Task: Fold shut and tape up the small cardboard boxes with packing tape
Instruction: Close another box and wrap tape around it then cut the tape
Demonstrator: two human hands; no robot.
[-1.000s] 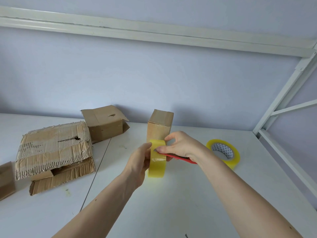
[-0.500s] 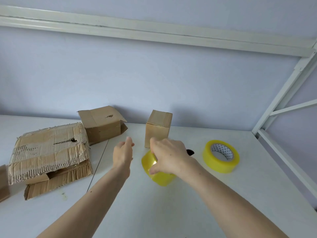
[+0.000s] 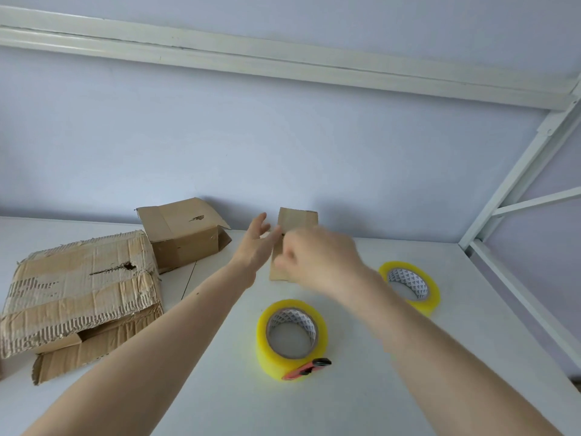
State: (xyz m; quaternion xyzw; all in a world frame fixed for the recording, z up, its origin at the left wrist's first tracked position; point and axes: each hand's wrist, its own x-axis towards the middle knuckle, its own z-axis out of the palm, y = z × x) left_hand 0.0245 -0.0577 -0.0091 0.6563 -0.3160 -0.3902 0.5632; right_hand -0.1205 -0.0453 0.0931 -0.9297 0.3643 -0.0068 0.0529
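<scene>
A small upright cardboard box [image 3: 298,220] stands at the back of the white table [image 3: 314,410]. My left hand [image 3: 256,243] is open with straight fingers, just left of the box. My right hand [image 3: 320,262] is motion-blurred in front of the box, its fingers loosely curled, holding nothing I can see. Whether either hand touches the box is unclear. A yellow roll of packing tape [image 3: 264,335] lies flat on the table near me, with a red cutter [image 3: 306,369] against its front.
A second yellow tape roll [image 3: 433,294] lies at the right, behind my right forearm. A larger box with loose flaps [image 3: 182,234] and a torn, flattened carton [image 3: 78,287] sit at the left. A white metal frame [image 3: 518,171] borders the table's right side.
My right hand set the tape roll and cutter down on the table and let go. Both hands then moved forward to the small box.
</scene>
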